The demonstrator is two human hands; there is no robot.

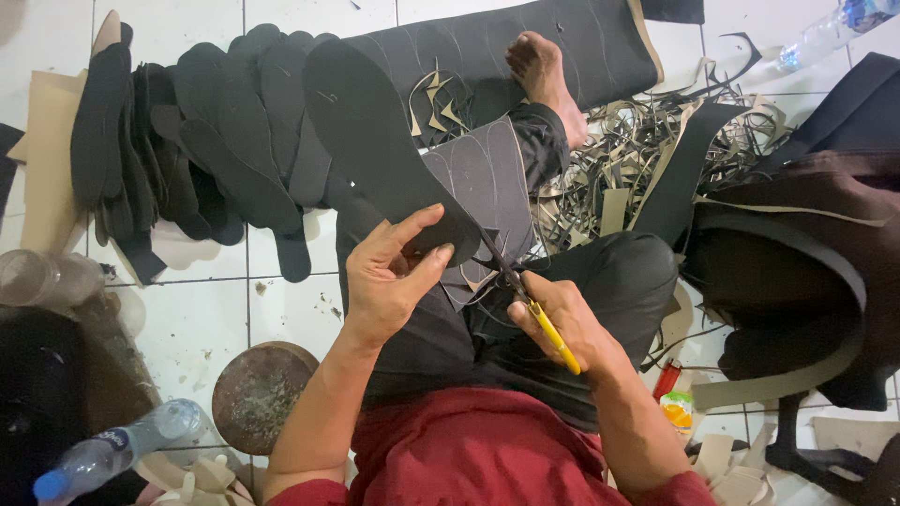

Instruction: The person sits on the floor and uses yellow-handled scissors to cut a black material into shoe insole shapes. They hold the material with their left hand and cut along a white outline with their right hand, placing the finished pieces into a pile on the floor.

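A black insole-shaped cutout [375,141] sits at frame centre, its lower end pinched in the left hand [389,276] grip. The right hand [562,323] grip is clenched around yellow-handled scissors [530,305] at its edge. Cut insoles [187,150] are stacked upper left on the tiled floor [197,328]; offcut strips [647,141] lie upper right.
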